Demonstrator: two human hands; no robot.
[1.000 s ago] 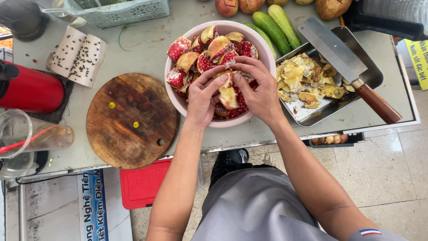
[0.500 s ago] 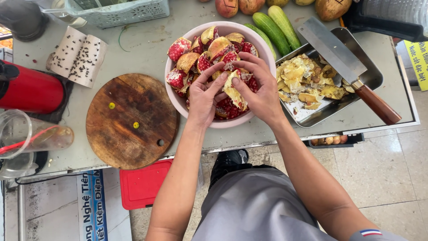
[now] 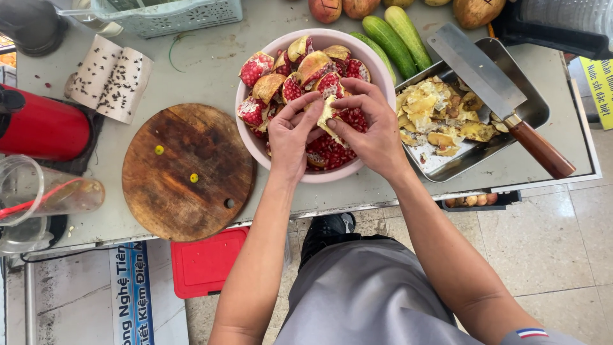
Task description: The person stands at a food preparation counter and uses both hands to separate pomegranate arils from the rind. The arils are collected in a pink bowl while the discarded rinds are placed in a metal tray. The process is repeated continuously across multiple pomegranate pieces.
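Note:
A pink bowl (image 3: pixel 255 144) on the counter holds several broken pomegranate pieces (image 3: pixel 258 68) and loose red seeds (image 3: pixel 329 150). Both hands are over the bowl's near side. My left hand (image 3: pixel 288 134) and my right hand (image 3: pixel 369 128) together grip one pomegranate piece (image 3: pixel 325 115) with pale pith showing, thumbs and fingertips pressed on it from both sides.
A steel tray (image 3: pixel 533 108) of yellowish peel scraps lies right of the bowl, a cleaver (image 3: pixel 485 80) resting across it. A round wooden board (image 3: pixel 185 172) sits to the left, with a red juicer (image 3: pixel 41 128) and clear jug (image 3: pixel 38 198) beyond. Cucumbers (image 3: pixel 399 35) and fruit lie behind.
Both hands stay over the bowl; the fingers have shifted slightly on the pomegranate piece, turning its pale side up between them.

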